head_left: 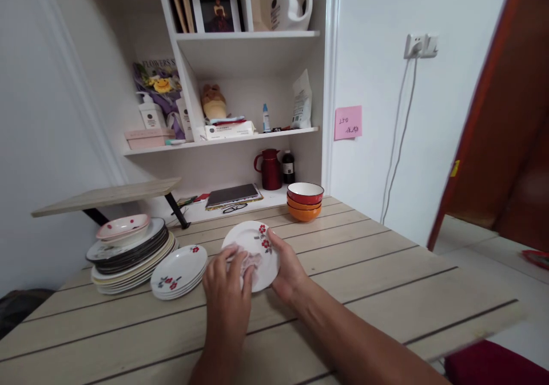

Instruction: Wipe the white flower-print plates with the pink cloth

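My right hand [289, 268] grips the right rim of a white plate [244, 233] with red flowers, thumb on top, tilted above the table. With bent fingers, my left hand [229, 279] presses a crumpled pale pink cloth [253, 261] against the plate's face. Just left of my left hand lies a short stack of matching flowered plates [182, 268]. Farther left stands a taller stack of plates [128, 259], white ones below and dark-edged ones above, topped by pink-rimmed bowls [124, 227].
Orange and red bowls [304, 202] are stacked near the back edge of the slatted table [377, 316]. A wooden riser [111, 196] rises behind the plates. Along the back are a laptop [234, 196], glasses [235, 208] and a red jug [271, 170]. A dark red seat [493, 365] is at lower right.
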`<state>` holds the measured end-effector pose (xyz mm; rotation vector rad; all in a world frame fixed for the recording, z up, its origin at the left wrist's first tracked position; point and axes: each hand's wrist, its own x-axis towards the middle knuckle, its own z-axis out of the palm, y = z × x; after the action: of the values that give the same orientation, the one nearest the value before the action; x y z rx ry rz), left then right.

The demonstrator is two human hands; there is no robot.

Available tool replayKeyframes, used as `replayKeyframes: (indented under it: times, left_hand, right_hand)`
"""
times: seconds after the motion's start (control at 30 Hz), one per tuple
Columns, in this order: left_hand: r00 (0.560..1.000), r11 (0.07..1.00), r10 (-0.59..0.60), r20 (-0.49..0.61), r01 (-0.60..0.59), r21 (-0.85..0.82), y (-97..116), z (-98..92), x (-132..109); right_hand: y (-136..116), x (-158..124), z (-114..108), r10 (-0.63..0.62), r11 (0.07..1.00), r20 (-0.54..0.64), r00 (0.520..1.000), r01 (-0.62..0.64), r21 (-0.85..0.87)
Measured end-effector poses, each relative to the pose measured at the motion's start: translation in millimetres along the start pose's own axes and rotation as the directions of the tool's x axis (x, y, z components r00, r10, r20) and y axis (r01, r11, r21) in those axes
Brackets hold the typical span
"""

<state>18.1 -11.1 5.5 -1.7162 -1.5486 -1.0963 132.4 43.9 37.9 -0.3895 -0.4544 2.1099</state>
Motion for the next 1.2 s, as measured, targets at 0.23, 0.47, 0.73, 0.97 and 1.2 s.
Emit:
replayKeyframes:
  times: [0.23,0.47,0.73,0.97,1.2]
  left_hand:
    - [0.996,0.999,0.042,0.084,-0.045,0.029,7,-4.3,2]
    - [0.974,0.963,-0.227,0.015,0.222,0.154,-22,-10.3,8]
    - [0.997,0.996,0.080,-0.006,-0.080,0.031,11,-1.9,-2]
    - [0.998,0.999,0.045,0.050,-0.045,0.001,4,-4.9,0]
    - [0.989,0.983,-0.144,-0.011,0.145,0.113,-17,-8.6,4]
  right_hand:
    - [26,1,-4,0.160,0.985,0.003,0.987,-0.160,-0.066]
    - [30,-2,3,0.130,0.979,-0.062,0.990,-0.138,-0.151]
    - [6,-7,5,0.075,0.997,0.016,0.997,-0.075,-0.023]
    - [25,-5,3,0.131,0.987,-0.033,0.991,-0.134,-0.088]
    - [24,-2,4,0.087,0.986,-0.042,0.995,-0.092,-0.138]
